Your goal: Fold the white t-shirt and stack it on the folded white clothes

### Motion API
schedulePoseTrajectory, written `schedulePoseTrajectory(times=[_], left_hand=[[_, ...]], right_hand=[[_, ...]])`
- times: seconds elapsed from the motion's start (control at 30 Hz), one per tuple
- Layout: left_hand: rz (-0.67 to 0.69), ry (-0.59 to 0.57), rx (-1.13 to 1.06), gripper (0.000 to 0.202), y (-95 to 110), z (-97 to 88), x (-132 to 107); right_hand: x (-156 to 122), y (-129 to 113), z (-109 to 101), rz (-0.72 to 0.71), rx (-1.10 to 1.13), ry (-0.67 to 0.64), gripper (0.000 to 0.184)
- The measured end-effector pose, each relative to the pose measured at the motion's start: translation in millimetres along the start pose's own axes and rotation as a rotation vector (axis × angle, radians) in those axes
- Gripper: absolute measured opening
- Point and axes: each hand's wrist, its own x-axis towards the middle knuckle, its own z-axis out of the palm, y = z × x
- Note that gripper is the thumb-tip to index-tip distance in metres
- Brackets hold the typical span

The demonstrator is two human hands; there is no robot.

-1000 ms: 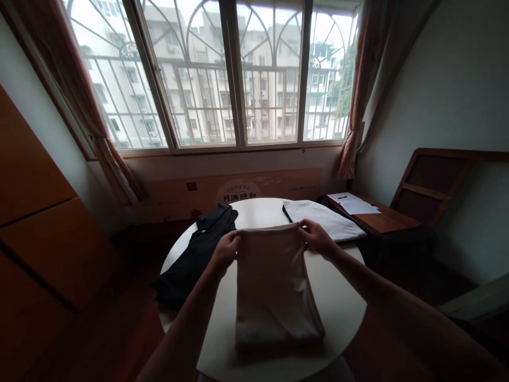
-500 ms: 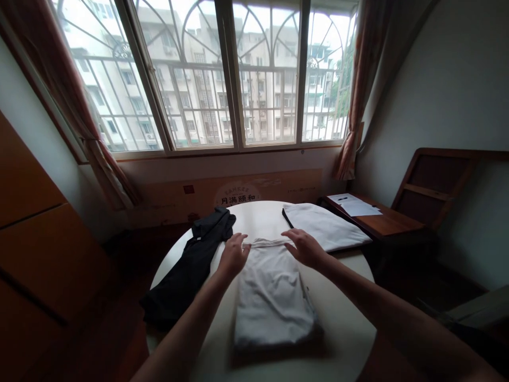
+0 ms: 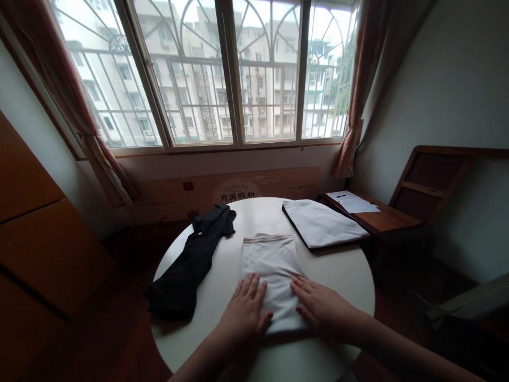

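A folded white garment (image 3: 274, 260) lies in the middle of the round white table (image 3: 226, 265), its banded edge toward the window. My left hand (image 3: 244, 307) rests flat on its near left part, fingers stretched out. On its near right part lies my right hand (image 3: 318, 305), also flat with the fingers extended. Small wrinkles run across the cloth between the two hands. Which kind of garment it is cannot be made out for certain.
A black garment (image 3: 191, 265) lies lengthwise along the table's left side. Folded white cloth with a dark edge (image 3: 324, 223) sits at the back right. Beyond it, a wooden chair (image 3: 393, 220) holds paper sheets (image 3: 353, 202) and a pen. A printed box (image 3: 278, 183) stands under the window.
Both hands have come back from the garment's far banded edge to its near half and now lie flat on it. The garment looks flatter.
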Motion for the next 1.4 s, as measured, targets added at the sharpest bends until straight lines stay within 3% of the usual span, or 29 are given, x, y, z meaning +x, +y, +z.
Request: schedulePoseTrajectory(times=[0.07, 0.17, 0.23, 0.3, 0.37, 0.47, 0.73, 0.83, 0.93, 1.0, 1.13, 1.27, 1.4], left_hand=[[0.107, 0.005, -0.006, 0.061, 11.6, -15.3, -5.6], [0.406, -0.036, -0.122, 0.057, 30.6, -29.3, -8.0], [0.593, -0.057, -0.207, 0.062, 38.1, -29.4, -3.9], [0.689, -0.077, -0.24, 0.066, 39.4, -22.9, 2.1], [0.706, -0.104, -0.23, 0.067, 36.4, -12.5, 6.7], [0.705, -0.114, -0.199, 0.065, 30.1, 2.9, 9.0], [0.755, 0.016, -0.088, 0.052, 23.2, 22.8, 11.1], [0.774, 0.072, -0.036, 0.051, 23.0, 27.4, 12.5], [0.799, 0.17, 0.038, 0.048, 24.0, 31.5, 14.5], [0.815, 0.243, 0.086, 0.044, 24.8, 34.5, 16.8], [0.844, 0.363, 0.152, 0.037, 24.3, 41.6, 21.3], [0.836, 0.404, 0.193, 0.037, 22.4, 44.2, 20.5], [0.808, 0.293, 0.149, 0.042, 22.6, 37.5, 16.3]], right_hand=[[7.9, -1.5, -16.2, -0.001, -0.004, 0.065, 0.045], [40.0, 0.3, -30.1, -0.122, 0.002, 0.18, 0.043], [69.1, 7.2, -27.6, -0.271, 0.026, 0.1, 0.048], [97.3, 19.0, -18.5, -0.368, 0.022, -0.054, 0.053], [121.3, 33.7, -8.8, -0.374, -0.009, -0.135, 0.058], [150.1, 54.4, -2.0, -0.321, -0.039, -0.136, 0.061], [210.7, 79.4, -8.2, -0.211, -0.074, -0.16, 0.062], [215.9, 71.4, -15.5, -0.192, -0.104, -0.159, 0.059], [201.9, 47.7, -13.7, -0.227, -0.104, -0.06, 0.061], [185.5, 28.4, -3.1, -0.32, -0.06, -0.031, 0.067], [165.3, 6.0, 22.6, -0.448, 0.006, -0.101, 0.076], [186.7, 12.6, 23.5, -0.388, -0.002, -0.109, 0.071], [224.8, 26.2, 13.5, -0.338, -0.041, -0.107, 0.07]])
